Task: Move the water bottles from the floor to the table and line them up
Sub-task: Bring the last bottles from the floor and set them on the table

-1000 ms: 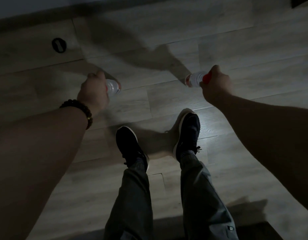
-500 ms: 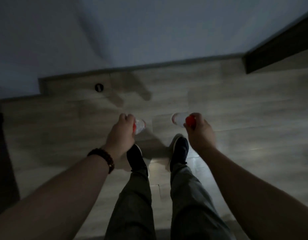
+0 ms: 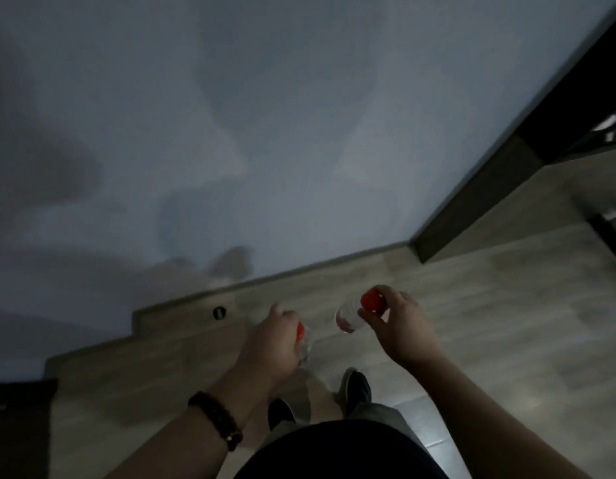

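Observation:
The room is dim. My left hand (image 3: 270, 342) grips a clear water bottle (image 3: 305, 344) with a red cap by its top; most of it is hidden behind my fingers. My right hand (image 3: 401, 328) pinches a second clear bottle (image 3: 348, 314) at its red cap, the body hanging down toward the floor. Both bottles are off the wooden floor (image 3: 489, 326), held in front of my body, about a hand's width apart. No table is in view.
A pale wall (image 3: 265, 133) stands straight ahead, its baseboard stepping along the floor. A small dark round fitting (image 3: 219, 312) sits in the floor near it. A dark door frame (image 3: 507, 174) runs up at the right. My shoes (image 3: 356, 388) are below.
I have straightened up from the floor with both bottles. The view has tilted upward from the floor to the wall, and my hands have come closer together.

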The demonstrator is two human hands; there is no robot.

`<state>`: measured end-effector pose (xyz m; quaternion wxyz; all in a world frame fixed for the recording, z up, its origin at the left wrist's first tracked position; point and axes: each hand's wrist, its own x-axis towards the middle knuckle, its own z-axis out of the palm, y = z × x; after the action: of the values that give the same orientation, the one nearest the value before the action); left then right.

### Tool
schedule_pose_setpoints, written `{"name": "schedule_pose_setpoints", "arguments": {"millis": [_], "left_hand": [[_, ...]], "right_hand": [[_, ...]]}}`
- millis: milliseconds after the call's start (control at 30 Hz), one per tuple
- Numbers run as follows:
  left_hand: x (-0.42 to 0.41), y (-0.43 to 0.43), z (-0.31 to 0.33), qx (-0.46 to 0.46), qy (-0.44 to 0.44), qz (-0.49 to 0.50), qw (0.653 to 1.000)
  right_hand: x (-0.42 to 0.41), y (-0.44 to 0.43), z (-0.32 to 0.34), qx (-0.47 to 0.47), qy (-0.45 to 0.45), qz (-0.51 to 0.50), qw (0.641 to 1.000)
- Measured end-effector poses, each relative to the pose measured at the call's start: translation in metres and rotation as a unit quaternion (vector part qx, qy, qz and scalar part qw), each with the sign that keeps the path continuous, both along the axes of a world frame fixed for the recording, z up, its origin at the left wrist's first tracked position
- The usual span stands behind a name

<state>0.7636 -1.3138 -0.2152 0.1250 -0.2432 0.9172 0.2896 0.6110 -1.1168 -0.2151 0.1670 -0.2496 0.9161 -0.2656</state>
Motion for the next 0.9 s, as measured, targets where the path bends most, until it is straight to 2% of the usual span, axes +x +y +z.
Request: {"name": "schedule_pose_setpoints", "arguments": {"millis": [233,400,567,700,900], "left_hand": [[-0.034,-0.026,0.070,-0.018,0.115,-0.119,0.986],[-0.074,-0.028,0.126,0.024,0.184,-0.198,0.963],[-0.114,0.006,0.176,0.095,0.190,-0.219,0.952],[-0.140,0.055,0.207,0.163,0.182,-0.236,0.941],[-0.170,0.157,0.227,0.244,0.220,-0.248,0.911]], "right_hand": [[0.001,0.025,0.052,-0.120,-0.093,-0.091,0.984],[0.007,0.056,0.092,-0.176,-0.092,-0.145,0.969],[-0.005,0.091,0.131,-0.347,-0.142,-0.211,0.903],[-0.020,0.119,0.150,-0.436,-0.162,-0.260,0.847],[-0.049,0.201,0.181,-0.450,-0.118,-0.292,0.835]]}}
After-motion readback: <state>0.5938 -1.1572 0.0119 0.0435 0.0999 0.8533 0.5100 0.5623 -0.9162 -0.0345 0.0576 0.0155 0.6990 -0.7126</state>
